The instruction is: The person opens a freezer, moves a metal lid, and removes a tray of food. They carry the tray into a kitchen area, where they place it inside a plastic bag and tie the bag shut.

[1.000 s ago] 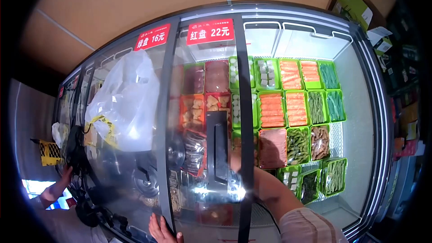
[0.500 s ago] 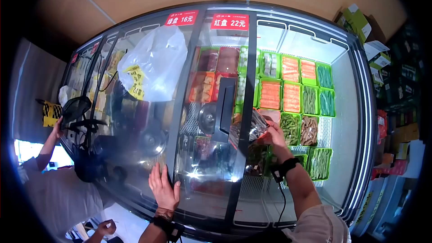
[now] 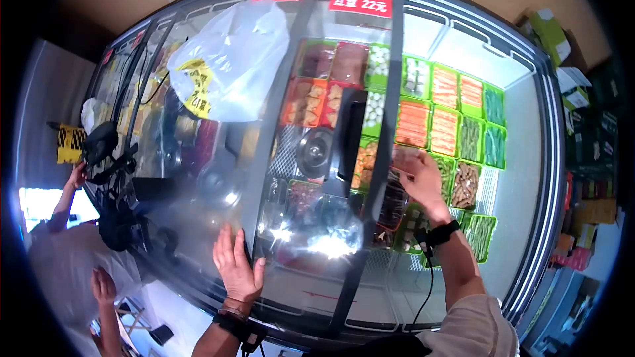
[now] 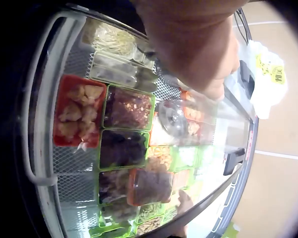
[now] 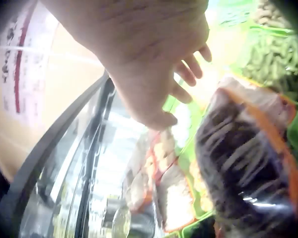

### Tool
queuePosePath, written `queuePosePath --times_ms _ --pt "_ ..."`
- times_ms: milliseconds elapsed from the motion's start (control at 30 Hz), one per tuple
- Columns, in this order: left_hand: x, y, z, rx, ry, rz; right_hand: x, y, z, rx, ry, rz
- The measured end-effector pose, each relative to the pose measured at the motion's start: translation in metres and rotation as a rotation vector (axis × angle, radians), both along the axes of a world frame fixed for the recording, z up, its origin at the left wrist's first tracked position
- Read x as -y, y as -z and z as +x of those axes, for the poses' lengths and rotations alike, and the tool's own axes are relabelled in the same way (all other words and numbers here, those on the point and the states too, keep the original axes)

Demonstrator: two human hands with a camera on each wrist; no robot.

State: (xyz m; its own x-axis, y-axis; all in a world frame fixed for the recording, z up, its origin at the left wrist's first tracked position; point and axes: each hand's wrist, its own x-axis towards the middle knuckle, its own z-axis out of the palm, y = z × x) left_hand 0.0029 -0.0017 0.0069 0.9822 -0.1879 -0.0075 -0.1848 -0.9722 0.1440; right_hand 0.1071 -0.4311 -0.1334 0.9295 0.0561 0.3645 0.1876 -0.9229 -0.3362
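Note:
My right hand (image 3: 423,182) reaches into the uncovered part of the display freezer, its fingers over a tray of pink sliced food (image 3: 405,157). Just below it lies a red tray of dark strips under clear film (image 3: 393,206). In the right wrist view this film-wrapped tray (image 5: 243,163) sits slightly tilted, apart from the loosely extended fingers (image 5: 184,74). The left wrist view shows the same tray (image 4: 150,187) among green ones. My left hand (image 3: 236,268) rests on the glass lid beside its dark frame, fingers straight.
Green trays of orange sticks (image 3: 413,123) and green beans (image 3: 477,233) fill the right side. A white plastic bag (image 3: 231,59) lies on the glass. The lid's dark handle (image 3: 350,135) stands left of my right hand. Another person (image 3: 86,271) stands at left.
My right hand drew the red tray of dark strips rightward from under the glass, set it among the green trays and let it go. My left hand stays on the glass.

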Motion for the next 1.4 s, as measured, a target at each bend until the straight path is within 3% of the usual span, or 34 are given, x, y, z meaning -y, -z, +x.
queuePosePath --times_ms 33,67,133,167,300,633,767,800,867,967,1067,1133,1200,1300,1367,1400 --pt "0.0 0.0 0.0 -0.002 -0.003 -0.007 -0.023 -0.007 0.012 -0.076 0.031 0.292" --pt "0.0 0.0 0.0 -0.002 -0.003 -0.014 -0.044 -0.019 0.023 -0.471 0.127 0.55" --pt "-0.001 0.002 0.001 -0.025 -0.017 -0.028 -0.069 0.083 0.048 -0.516 -0.018 0.935" --pt "-0.001 0.001 0.002 -0.04 -0.027 -0.024 -0.086 0.089 0.056 -0.563 -0.035 1.099" --pt "-0.003 0.0 0.001 -0.067 -0.056 -0.029 -0.137 0.103 0.069 -0.617 -0.019 1.359" --pt "-0.001 -0.004 0.002 -0.085 -0.077 -0.049 -0.109 0.091 0.07 -0.575 0.027 1.543" --pt "-0.001 -0.003 0.003 -0.08 -0.079 -0.045 -0.175 0.103 0.12 -0.524 -0.024 1.513" --pt "-0.001 -0.002 0.003 -0.077 -0.079 -0.039 -0.2 0.073 0.127 -0.495 -0.041 1.302" --pt "-0.001 0.001 0.003 -0.077 -0.071 -0.018 -0.237 0.091 0.137 -0.504 -0.051 1.452" --pt "0.0 0.001 0.003 -0.094 -0.085 -0.001 -0.274 0.123 0.149 -0.603 -0.038 1.354" --pt "0.0 0.0 0.003 -0.106 -0.098 -0.002 -0.302 0.127 0.142 -0.629 -0.047 1.628" --pt "0.0 0.001 0.003 -0.11 -0.102 0.008 -0.3 0.122 0.143 -0.378 -0.194 1.197" --pt "0.0 0.001 0.003 -0.105 -0.102 0.017 -0.308 0.136 0.148 -0.248 -0.16 1.0" --pt "0.0 0.0 0.004 -0.097 -0.092 0.006 -0.311 0.148 0.147 -0.55 -0.059 1.276" --pt "-0.003 0.0 0.001 -0.12 -0.111 -0.024 -0.305 0.151 0.148 -0.554 -0.067 1.263" --pt "-0.011 0.013 -0.005 -0.018 -0.071 -0.056 -0.297 0.156 0.148 -0.532 -0.071 1.209"
